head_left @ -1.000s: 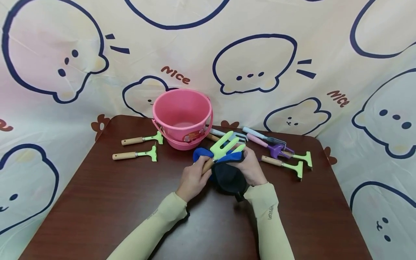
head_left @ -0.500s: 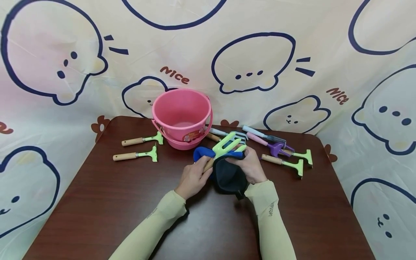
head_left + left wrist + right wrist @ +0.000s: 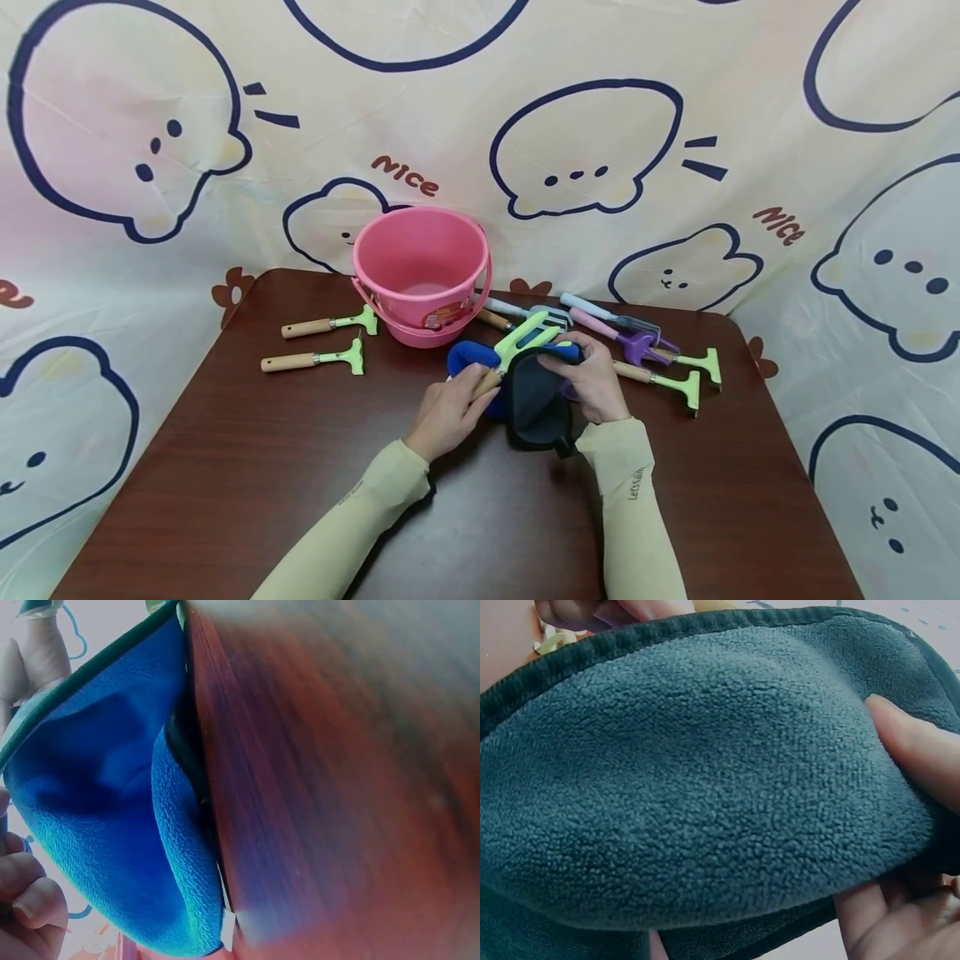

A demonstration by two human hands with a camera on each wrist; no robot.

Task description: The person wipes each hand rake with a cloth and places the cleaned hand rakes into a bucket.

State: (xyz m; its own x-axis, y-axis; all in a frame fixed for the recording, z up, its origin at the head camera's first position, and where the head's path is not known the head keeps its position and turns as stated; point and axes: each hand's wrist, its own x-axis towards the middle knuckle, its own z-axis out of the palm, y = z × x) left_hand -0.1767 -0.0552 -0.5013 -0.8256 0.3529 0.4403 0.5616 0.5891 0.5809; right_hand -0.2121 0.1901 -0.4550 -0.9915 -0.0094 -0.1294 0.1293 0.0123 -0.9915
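My left hand grips the wooden handle of a small garden fork with light green tines, tilted up to the right. Part of the fork is hidden behind a fleecy cleaning cloth, dark grey on one face and blue on the other, with a dark bound edge. My right hand pinches the cloth's right edge, thumb on the grey face in the right wrist view. Close up in the left wrist view, the blue side of the cloth bulges above the table, and a white tag shows at its lower edge.
A pink bucket stands at the back, left of centre. Two green-headed rakes with wooden handles lie left of it. Several tools lie at the right, among them a purple fork and a green rake. A patterned curtain closes off the back.
My right hand has moved slightly right, drawing the cloth's grey side over with it and covering more of the fork. The left hand stays nearly in place, still holding the handle.
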